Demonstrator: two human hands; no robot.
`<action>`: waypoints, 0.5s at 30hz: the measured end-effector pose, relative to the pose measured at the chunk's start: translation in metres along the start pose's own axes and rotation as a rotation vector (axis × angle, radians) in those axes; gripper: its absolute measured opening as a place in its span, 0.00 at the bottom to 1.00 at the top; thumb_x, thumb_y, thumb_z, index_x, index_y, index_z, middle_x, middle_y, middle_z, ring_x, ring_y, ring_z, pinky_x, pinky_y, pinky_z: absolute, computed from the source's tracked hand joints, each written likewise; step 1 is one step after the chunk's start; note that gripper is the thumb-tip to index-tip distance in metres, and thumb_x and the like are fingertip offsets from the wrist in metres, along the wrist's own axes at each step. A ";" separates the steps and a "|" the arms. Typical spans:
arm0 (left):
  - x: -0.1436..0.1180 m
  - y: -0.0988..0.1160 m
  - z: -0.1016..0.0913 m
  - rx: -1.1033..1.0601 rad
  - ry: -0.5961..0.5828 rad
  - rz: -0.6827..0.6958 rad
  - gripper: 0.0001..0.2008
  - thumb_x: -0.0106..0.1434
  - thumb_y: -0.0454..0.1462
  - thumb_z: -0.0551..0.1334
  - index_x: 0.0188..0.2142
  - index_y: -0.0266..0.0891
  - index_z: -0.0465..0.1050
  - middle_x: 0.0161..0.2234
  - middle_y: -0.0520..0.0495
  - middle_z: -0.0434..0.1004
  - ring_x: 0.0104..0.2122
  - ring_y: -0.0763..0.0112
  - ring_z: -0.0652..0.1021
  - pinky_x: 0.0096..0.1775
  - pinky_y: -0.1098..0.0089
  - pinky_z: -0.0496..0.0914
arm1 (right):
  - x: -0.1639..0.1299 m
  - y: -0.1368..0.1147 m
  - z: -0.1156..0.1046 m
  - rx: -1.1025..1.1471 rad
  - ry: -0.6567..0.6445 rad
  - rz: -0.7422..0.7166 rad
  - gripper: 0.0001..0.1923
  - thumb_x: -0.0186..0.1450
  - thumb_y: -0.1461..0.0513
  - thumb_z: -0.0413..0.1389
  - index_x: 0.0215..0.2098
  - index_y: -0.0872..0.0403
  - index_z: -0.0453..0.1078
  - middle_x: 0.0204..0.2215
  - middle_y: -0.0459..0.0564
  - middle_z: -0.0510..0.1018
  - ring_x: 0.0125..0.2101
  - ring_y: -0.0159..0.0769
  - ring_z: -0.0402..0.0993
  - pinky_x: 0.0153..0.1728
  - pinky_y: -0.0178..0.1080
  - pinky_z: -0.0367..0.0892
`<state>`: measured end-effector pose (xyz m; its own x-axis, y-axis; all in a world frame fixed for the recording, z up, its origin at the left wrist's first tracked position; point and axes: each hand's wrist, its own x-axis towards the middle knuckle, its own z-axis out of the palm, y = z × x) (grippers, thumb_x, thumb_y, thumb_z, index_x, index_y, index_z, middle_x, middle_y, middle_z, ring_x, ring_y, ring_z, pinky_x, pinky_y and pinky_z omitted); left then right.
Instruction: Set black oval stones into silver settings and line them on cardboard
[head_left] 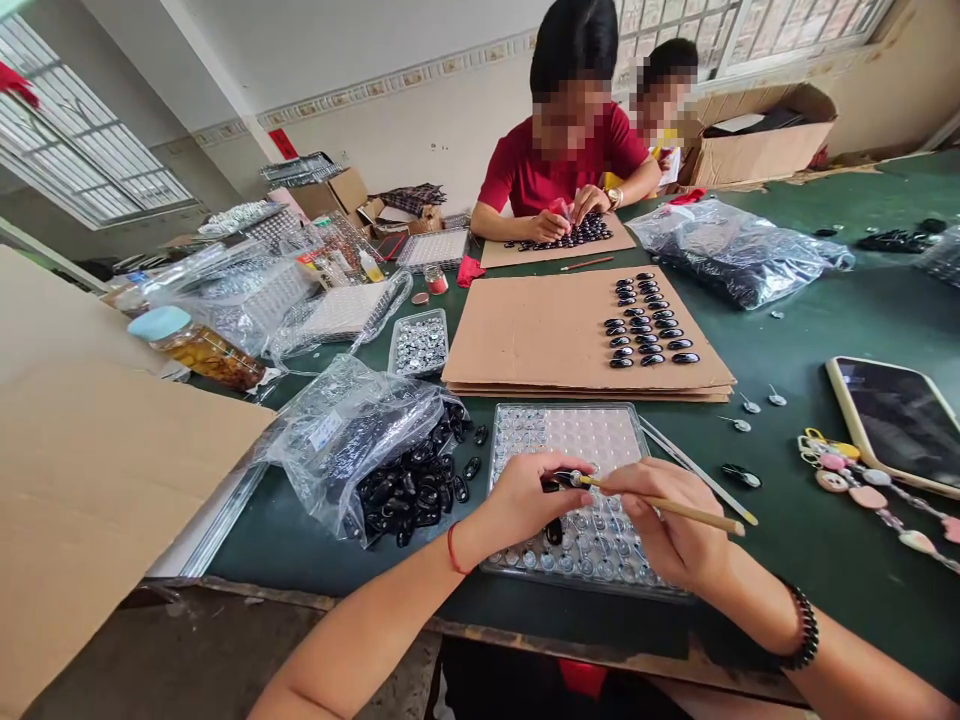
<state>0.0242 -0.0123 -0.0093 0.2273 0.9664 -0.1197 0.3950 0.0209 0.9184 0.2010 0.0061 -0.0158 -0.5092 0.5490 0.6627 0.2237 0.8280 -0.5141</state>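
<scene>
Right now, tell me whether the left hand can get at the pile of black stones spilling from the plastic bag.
Probably yes. The left hand is over the clear tray, and the black stones lie just beside it with open green table between. But it pinches a small dark piece, so it isn't free to grab.

Two bare forearms, no sleeves in view, are seen from above at the clear plastic tray (570,430). A thin red string bracelet (452,549) is worn on the left wrist beside the tray; a dark beaded bracelet (806,628) circles the right wrist.
</scene>
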 end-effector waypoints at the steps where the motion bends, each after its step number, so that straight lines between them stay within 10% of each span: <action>1: -0.001 0.001 0.000 0.002 -0.006 -0.002 0.14 0.51 0.40 0.62 0.38 0.39 0.74 0.37 0.48 0.76 0.35 0.68 0.74 0.36 0.72 0.66 | 0.000 0.000 0.001 -0.010 -0.011 -0.015 0.09 0.63 0.66 0.42 0.35 0.53 0.63 0.23 0.49 0.74 0.19 0.31 0.67 0.22 0.35 0.62; 15: 0.001 -0.005 0.000 -0.051 -0.002 -0.026 0.17 0.50 0.40 0.63 0.40 0.38 0.74 0.39 0.46 0.76 0.37 0.67 0.74 0.38 0.72 0.66 | -0.003 0.005 0.005 -0.076 -0.050 -0.087 0.08 0.63 0.68 0.42 0.36 0.53 0.60 0.25 0.50 0.73 0.23 0.32 0.68 0.25 0.37 0.61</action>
<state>0.0221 -0.0109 -0.0141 0.2191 0.9650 -0.1441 0.3548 0.0588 0.9331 0.1995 0.0079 -0.0230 -0.5698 0.4696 0.6744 0.2377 0.8797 -0.4118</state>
